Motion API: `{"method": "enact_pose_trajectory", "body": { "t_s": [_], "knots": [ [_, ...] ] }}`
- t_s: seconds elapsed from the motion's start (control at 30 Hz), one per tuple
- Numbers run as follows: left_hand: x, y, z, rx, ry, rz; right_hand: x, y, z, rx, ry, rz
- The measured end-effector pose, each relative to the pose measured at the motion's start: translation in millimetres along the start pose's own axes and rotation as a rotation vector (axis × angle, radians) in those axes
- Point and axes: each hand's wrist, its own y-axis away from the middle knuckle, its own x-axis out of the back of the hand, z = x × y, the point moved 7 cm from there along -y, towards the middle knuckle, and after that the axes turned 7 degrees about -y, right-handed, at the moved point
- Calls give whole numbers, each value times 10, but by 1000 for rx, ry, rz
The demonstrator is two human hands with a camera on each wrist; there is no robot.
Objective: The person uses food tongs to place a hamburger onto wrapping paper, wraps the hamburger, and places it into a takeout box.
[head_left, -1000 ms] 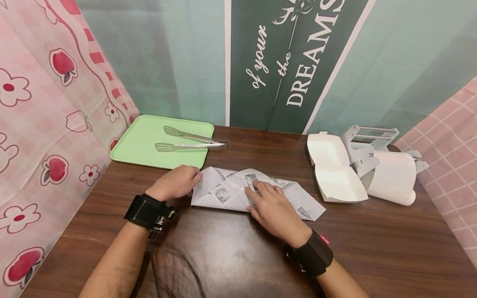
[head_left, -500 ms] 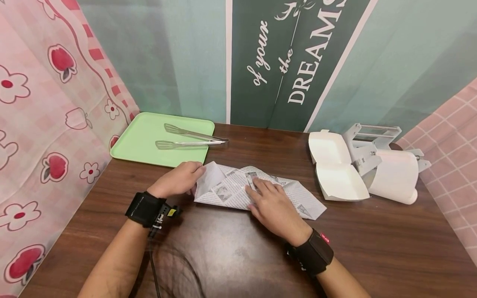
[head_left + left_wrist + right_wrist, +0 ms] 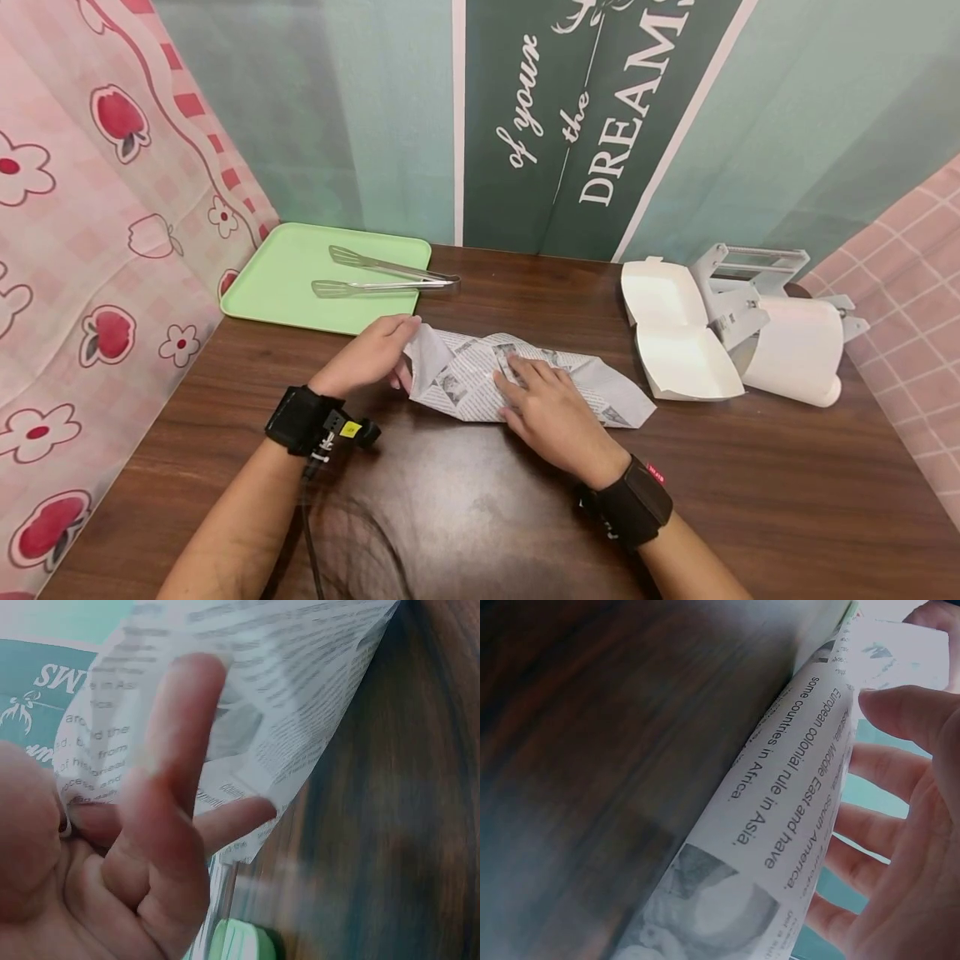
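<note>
A newsprint-patterned wrapping paper (image 3: pixel 476 379) lies folded into a long bundle on the table, with whatever is inside hidden. At its left end, my left hand (image 3: pixel 372 354) pinches the raised flap between thumb and forefinger. The other fingers (image 3: pixel 180 735) extend against the printed sheet in the left wrist view. Flat on top of the bundle's middle, my right hand (image 3: pixel 558 417) presses down with its fingers spread. In the right wrist view its fingers (image 3: pixel 889 769) touch the paper's upper side. The right end of the paper tapers to a loose pale flap.
Behind the left hand is a green tray (image 3: pixel 281 283), with metal tongs (image 3: pixel 375 288) lying partly over its right edge. An opened white takeaway box (image 3: pixel 686 362) stands to the right, beside a paper roll (image 3: pixel 795 350) on a holder. Curtains border the table.
My left hand has shifted to the right, lifting and drawing in the paper's left end, so the bundle looks shorter. My right hand keeps pressing at about the same spot.
</note>
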Motion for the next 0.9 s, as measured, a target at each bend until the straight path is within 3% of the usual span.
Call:
{"method": "enact_pose_trajectory", "body": {
  "t_s": [0.23, 0.53, 0.7, 0.9],
  "knots": [
    [-78, 10, 64, 16, 90, -10, 8, 3, 20, 3, -16, 0],
    [-182, 4, 0, 114, -19, 5, -6, 8, 31, 3, -15, -5],
    [-323, -40, 5, 82, 74, -48, -7, 7, 27, 7, -9, -4],
    [-409, -42, 76, 50, 75, -61, 10, -1, 24, 8, -12, -1]
  ]
}}
